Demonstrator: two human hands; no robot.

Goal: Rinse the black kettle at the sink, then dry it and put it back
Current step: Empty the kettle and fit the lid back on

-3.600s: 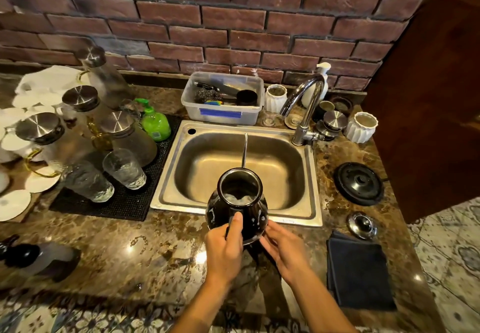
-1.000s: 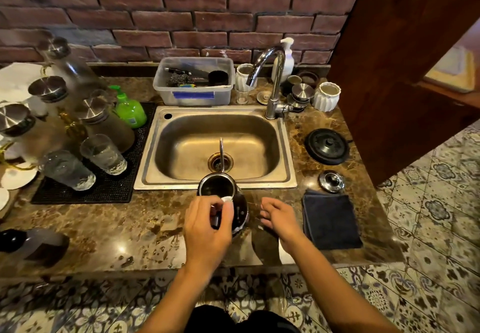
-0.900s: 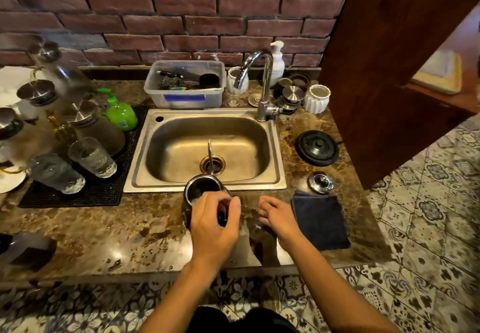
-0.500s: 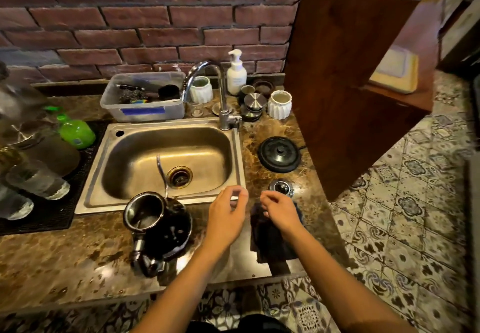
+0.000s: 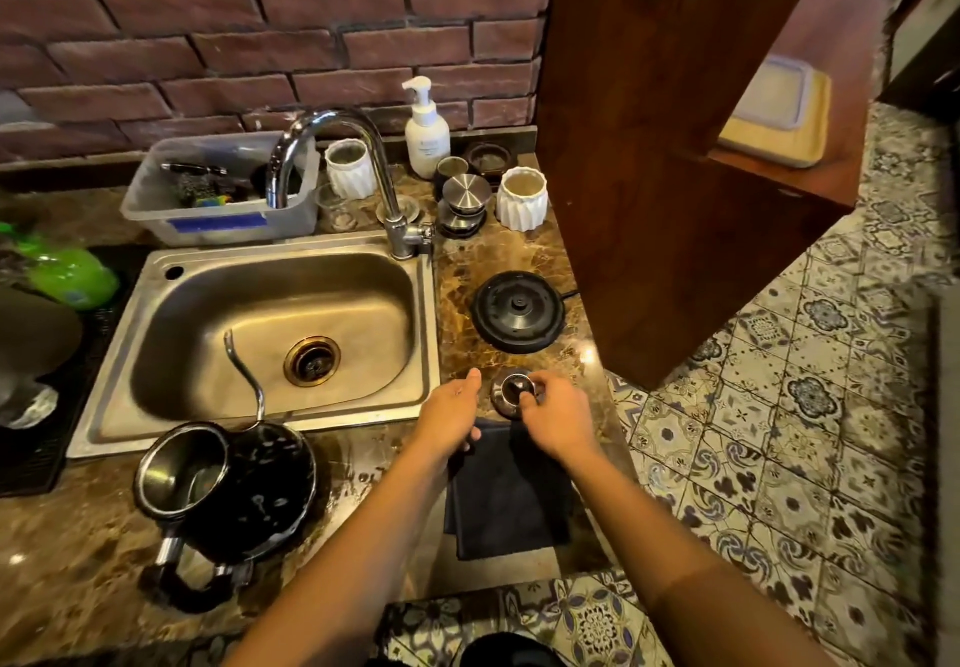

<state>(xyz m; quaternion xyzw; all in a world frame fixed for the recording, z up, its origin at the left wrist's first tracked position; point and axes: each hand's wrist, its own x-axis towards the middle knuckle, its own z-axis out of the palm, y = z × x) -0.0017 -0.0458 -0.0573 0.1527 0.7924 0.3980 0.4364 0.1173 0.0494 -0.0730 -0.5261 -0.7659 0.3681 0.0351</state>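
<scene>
The black kettle [image 5: 249, 489] stands lidless on the counter in front of the steel sink [image 5: 156, 437], wet with droplets, its thin spout curving up over the basin and its handle toward me. Its small shiny lid [image 5: 508, 390] lies right of the sink. My right hand [image 5: 553, 419] pinches the lid's knob with thumb and fingers. My left hand [image 5: 451, 419] hovers just left of the lid, fingers loosely apart, holding nothing. A dark cloth [image 5: 506, 500] lies folded under both wrists. The round black kettle base [image 5: 518, 311] sits behind the lid.
The chrome tap [image 5: 387, 188] arcs over the sink's back edge. Behind it stand a plastic tub [image 5: 218, 222], white ribbed cups [image 5: 521, 191] and a soap pump [image 5: 426, 131]. A wooden cabinet side [image 5: 649, 157] borders the counter's right. A green bottle [image 5: 72, 276] sits far left.
The kettle was set down on the counter and my left hand let go of it. Both hands moved right over the cloth, and my right hand closed on the lid's knob.
</scene>
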